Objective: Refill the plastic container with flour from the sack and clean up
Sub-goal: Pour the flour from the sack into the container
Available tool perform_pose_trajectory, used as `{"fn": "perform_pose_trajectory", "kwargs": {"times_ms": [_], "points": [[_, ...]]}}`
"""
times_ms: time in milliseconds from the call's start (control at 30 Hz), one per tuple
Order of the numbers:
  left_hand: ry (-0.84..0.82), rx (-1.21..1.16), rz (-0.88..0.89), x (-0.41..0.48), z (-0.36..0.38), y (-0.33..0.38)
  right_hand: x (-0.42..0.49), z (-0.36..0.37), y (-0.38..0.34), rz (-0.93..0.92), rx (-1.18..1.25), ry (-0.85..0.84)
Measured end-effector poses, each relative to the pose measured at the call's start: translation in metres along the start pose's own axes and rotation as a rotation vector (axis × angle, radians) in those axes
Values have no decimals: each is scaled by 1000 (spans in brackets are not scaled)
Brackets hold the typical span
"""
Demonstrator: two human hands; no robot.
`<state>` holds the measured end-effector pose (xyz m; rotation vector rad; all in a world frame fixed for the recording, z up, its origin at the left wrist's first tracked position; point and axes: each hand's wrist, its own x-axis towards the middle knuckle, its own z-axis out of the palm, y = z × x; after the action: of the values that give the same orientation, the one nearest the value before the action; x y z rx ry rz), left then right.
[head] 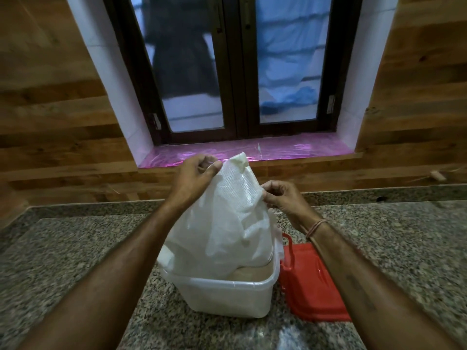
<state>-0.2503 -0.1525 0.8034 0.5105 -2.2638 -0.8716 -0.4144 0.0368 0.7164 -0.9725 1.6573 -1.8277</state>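
On the speckled granite tabletop (75, 248), dead centre, the white woven sack (227, 218) stands upended in the clear plastic container (222, 296), pale flour showing under its lower edge. Left hand (194, 178) pinches the sack's raised end at 12 o'clock; right hand (280, 198) grips its edge at 2 o'clock. Red lid (313, 281) lies flat just beside the container, at 3 o'clock.

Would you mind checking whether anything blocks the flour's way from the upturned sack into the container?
Nothing visible does: the sack hangs directly over the open container, its red lid lying beside it on the counter.
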Motion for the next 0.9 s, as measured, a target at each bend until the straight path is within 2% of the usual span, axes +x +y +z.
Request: {"fn": "perform_pose_trajectory", "kwargs": {"times_ms": [233, 600, 767, 900], "points": [[-76, 149, 18, 35, 31, 29, -1, 3, 1, 3, -17, 37], [104, -127, -58, 26, 21, 27, -14, -5, 3, 150, 132, 177], [193, -252, -45, 14, 11, 18, -10, 2, 2, 142, 175, 255], [186, -269, -37, -1, 4, 9, -9, 8, 7, 101, 164, 250]]}}
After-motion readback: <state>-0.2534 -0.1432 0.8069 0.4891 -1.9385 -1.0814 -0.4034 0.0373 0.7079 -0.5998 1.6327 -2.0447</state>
